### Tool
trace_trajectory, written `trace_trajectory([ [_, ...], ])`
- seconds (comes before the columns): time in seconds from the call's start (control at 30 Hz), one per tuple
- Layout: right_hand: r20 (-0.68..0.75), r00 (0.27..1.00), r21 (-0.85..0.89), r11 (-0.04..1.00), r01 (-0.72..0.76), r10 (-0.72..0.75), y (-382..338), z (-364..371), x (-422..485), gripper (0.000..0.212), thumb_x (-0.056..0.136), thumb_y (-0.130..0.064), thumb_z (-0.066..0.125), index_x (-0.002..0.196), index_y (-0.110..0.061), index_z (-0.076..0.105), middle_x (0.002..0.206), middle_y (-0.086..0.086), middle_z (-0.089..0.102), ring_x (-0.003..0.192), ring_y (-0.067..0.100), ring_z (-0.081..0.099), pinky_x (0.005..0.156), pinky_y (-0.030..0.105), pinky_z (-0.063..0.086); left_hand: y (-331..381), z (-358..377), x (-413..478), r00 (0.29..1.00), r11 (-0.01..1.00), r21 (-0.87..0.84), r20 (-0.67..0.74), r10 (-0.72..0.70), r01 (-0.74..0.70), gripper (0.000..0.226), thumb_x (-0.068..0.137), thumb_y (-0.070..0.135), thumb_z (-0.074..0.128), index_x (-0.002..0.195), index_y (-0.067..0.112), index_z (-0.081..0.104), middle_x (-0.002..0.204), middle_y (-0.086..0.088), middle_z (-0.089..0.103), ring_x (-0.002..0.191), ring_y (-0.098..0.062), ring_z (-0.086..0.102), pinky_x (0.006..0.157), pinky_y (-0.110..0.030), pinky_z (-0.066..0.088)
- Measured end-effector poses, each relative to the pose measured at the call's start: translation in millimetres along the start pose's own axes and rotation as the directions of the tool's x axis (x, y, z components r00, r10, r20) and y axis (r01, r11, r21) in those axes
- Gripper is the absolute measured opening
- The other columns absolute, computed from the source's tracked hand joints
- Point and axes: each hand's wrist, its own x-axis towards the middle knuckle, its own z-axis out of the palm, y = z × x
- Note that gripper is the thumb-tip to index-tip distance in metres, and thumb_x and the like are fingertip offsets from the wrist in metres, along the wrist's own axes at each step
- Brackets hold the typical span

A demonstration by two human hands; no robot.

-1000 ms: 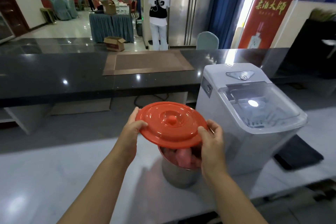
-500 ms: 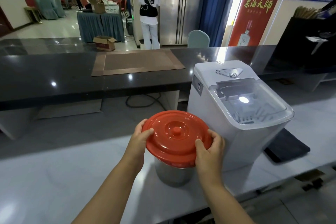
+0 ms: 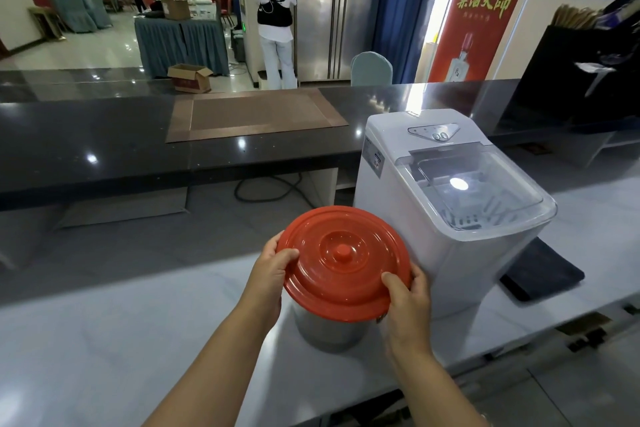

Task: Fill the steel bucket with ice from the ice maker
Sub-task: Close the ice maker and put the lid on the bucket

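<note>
Both my hands grip the red lid (image 3: pixel 343 263): L hand (image 3: pixel 273 274) on its rim at 9 o'clock, R hand (image 3: pixel 407 302) at 4 o'clock, each w/ thumb on top and fingers curled under the edge, pinching it. Lid sits tilted over the mouth of the steel bucket (image 3: pixel 329 333); cannot tell if it is seated. Bucket stands upright on the white counter (image 3: pixel 104 340), glossy and pale. Ice maker (image 3: pixel 433 218), white w/ clear lid down, is just beside the bucket at 2 o'clock, on the same surface. Black cloth (image 3: pixel 543 274) lies flat by the machine's base at 3 o'clock. Beyond, at 12 o'clock, a higher dark counter (image 3: pixel 104 142), polished and showing ceiling-light reflections, carries a brown mat (image 3: pixel 256 114). Cable (image 3: pixel 270 189) loops under it. Room behind: steel fridge (image 3: pixel 336 21) at 12 o'clock, a person (image 3: pixel 275 21) standing at it, back to me; red banner (image 3: pixel 481 10) at 1 o'clock; cardboard box (image 3: pixel 190 78) on the floor at 11 o'clock; skirted table (image 3: pixel 180 42) behind the box.
</note>
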Motion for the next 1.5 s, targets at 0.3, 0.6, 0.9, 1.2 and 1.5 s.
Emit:
trace_trajectory([
  [0.3, 0.055, 0.994, 0.098, 0.990, -0.098, 0.093, 6, -4, 1, 0.019, 0.096, -0.020, 0.050, 0.106, -0.019, 0.065, 0.102, -0.001, 0.070, 0.094, 0.010, 0.064, 0.075, 0.024, 0.048, -6, -1, 9, 0.993, 0.983, -0.149, 0.063, -0.095, 0.103, 0.042, 0.080, 0.003, 0.045, 0.119, 0.014, 0.057, 0.096, -0.013, 0.066, 0.086, -0.029, 0.062, 0.091, -0.047, 0.049],
  [0.6, -0.044, 0.991, 0.097, 0.988, -0.120, 0.124, 15, 5, 5, 0.033, 0.097, -0.036, 0.047, 0.116, -0.015, 0.065, 0.116, 0.002, 0.068, 0.110, 0.015, 0.062, 0.102, 0.038, 0.045, -12, 2, 12, 0.989, 0.949, -0.282, 0.073, -0.126, 0.141, 0.048, 0.080, 0.004, 0.044, 0.125, 0.014, 0.057, 0.103, -0.015, 0.065, 0.091, -0.031, 0.062, 0.091, -0.048, 0.049],
  [0.9, 0.048, 0.987, 0.077, 0.984, -0.158, 0.155, 12, -8, -8, 0.030, 0.097, -0.033, 0.047, 0.109, -0.016, 0.067, 0.108, 0.002, 0.071, 0.101, 0.013, 0.064, 0.087, 0.029, 0.048, -13, 0, -7, 0.989, 0.942, -0.300, 0.051, -0.142, 0.150, 0.051, 0.076, 0.002, 0.041, 0.123, 0.013, 0.058, 0.098, -0.014, 0.066, 0.084, -0.029, 0.062, 0.088, -0.046, 0.050],
  [1.2, 0.100, 0.981, 0.089, 0.980, -0.177, 0.168, -4, -48, -30, 0.022, 0.097, -0.023, 0.049, 0.099, -0.013, 0.068, 0.096, 0.005, 0.073, 0.089, 0.014, 0.066, 0.075, 0.027, 0.050, -21, 18, -64, 0.991, 0.950, -0.289, -0.011, -0.130, 0.121, 0.049, 0.078, 0.002, 0.041, 0.123, 0.010, 0.058, 0.092, -0.011, 0.065, 0.086, -0.028, 0.060, 0.088, -0.044, 0.050],
  [1.5, 0.172, 0.969, 0.110, 0.974, -0.196, 0.176, -33, -133, -55, 0.023, 0.095, -0.028, 0.051, 0.094, -0.017, 0.071, 0.090, 0.002, 0.075, 0.088, 0.015, 0.068, 0.077, 0.031, 0.051, -51, 62, -141, 0.995, 0.976, -0.200, -0.020, -0.095, 0.089, 0.041, 0.081, 0.004, 0.041, 0.117, 0.012, 0.060, 0.086, -0.007, 0.065, 0.076, -0.020, 0.061, 0.072, -0.034, 0.052],
])
